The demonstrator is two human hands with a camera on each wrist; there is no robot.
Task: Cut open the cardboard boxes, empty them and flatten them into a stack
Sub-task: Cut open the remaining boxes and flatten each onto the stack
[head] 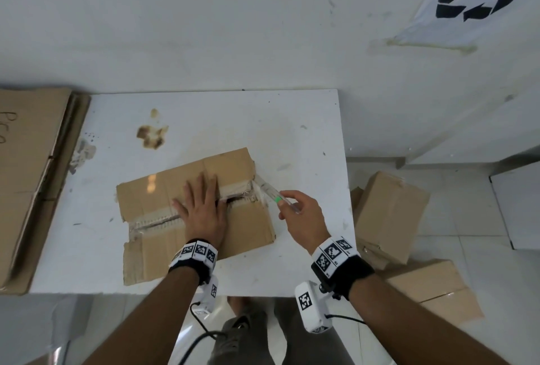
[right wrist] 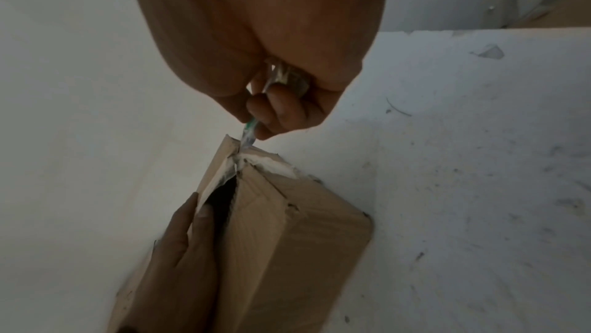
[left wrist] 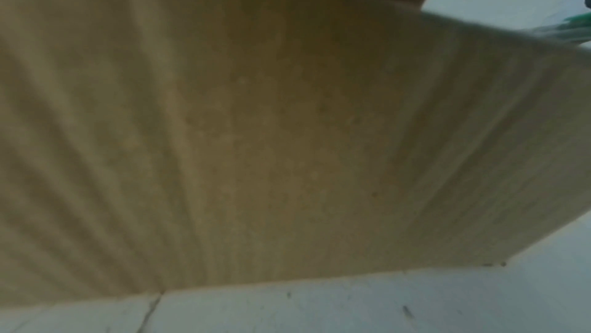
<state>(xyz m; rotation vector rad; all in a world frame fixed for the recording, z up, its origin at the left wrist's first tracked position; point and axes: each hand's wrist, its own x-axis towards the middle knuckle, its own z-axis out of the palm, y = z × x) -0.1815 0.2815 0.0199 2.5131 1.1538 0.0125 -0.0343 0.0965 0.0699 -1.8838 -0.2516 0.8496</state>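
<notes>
Centrally, one cardboard box (head: 187,212) is laid on white tabletop (head: 292,136), top seam split. Left hand (head: 201,207) is pressed flat on it, fingers straight. Clear cutter (head: 273,193) is pinched by right hand (head: 304,215) at box's right end. Two boxes (head: 388,215) are seen on tiled floor, right; flattened stack (head: 29,174) far left. White wall behind.

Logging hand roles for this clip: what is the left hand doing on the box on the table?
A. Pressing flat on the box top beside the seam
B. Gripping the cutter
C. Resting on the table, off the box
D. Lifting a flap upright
A: the left hand lies spread flat on the cardboard box beside the slit seam, while the right hand holds the cutter at the seam's right end.
</notes>
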